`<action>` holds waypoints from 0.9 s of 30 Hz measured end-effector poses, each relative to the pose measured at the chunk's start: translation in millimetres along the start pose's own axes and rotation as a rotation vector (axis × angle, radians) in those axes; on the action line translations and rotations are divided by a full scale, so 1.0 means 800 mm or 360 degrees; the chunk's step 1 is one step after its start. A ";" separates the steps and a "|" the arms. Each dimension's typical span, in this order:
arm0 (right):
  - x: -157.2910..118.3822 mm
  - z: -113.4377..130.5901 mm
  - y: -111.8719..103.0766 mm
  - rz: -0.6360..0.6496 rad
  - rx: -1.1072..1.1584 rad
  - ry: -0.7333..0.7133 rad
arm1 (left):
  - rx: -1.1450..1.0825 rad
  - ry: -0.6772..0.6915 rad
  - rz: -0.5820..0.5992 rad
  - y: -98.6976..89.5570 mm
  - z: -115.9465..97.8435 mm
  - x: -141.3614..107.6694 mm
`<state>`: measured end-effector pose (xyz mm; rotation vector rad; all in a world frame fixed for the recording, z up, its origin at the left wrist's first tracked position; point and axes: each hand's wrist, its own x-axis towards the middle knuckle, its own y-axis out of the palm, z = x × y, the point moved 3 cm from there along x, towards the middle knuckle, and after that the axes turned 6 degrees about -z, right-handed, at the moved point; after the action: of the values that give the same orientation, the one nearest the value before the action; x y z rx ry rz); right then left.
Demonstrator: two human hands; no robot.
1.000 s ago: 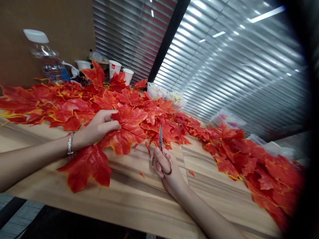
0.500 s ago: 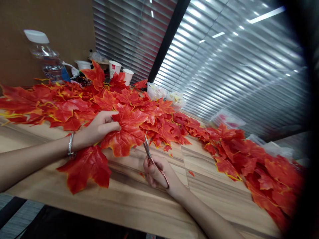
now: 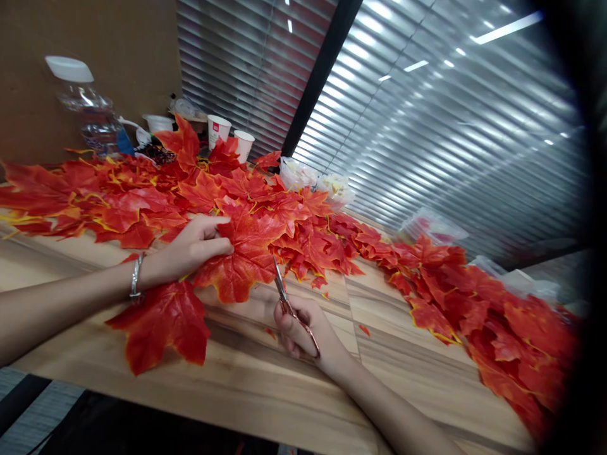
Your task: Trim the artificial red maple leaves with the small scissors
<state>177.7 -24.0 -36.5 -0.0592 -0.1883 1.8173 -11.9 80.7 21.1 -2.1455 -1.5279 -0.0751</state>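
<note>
A left hand (image 3: pixel 192 248) pinches a red maple leaf (image 3: pixel 241 253) on the wooden table (image 3: pixel 265 385). Just right, the right hand (image 3: pixel 301 325) grips scissors (image 3: pixel 284 294), closed blades pointing far-left at the leaf's near edge.

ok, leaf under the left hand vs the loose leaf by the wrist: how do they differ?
The held leaf is pinned by the left hand, with the scissors in the right hand at its edge; the loose leaf lies untouched. The held leaf overlaps the leaf pile; the loose leaf sits apart, on bare table. Both are red-orange, maple-shaped.
</note>
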 end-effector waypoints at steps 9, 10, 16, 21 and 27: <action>0.003 -0.006 0.001 -0.0055 0.0062 0.0009 | -0.0017 -0.0028 -0.0010 -0.001 0.003 0.000; 0.003 -0.007 0.001 -0.0062 0.0063 0.0009 | -0.0033 -0.0031 -0.0004 -0.001 0.004 0.000; 0.003 -0.010 0.000 -0.0084 0.0068 0.0022 | -0.0064 -0.0039 0.0000 -0.001 0.004 0.000; 0.002 -0.013 0.001 -0.0117 0.0082 0.0039 | -0.0071 -0.0052 0.0011 -0.001 0.003 0.000; 0.001 -0.011 0.000 -0.0172 0.0056 0.0065 | -0.0052 -0.0061 0.0001 -0.001 0.001 0.000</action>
<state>178.4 -22.2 -45.2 -0.0603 -0.1280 1.7099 -12.7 81.1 20.9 -2.1845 -1.5578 -0.0594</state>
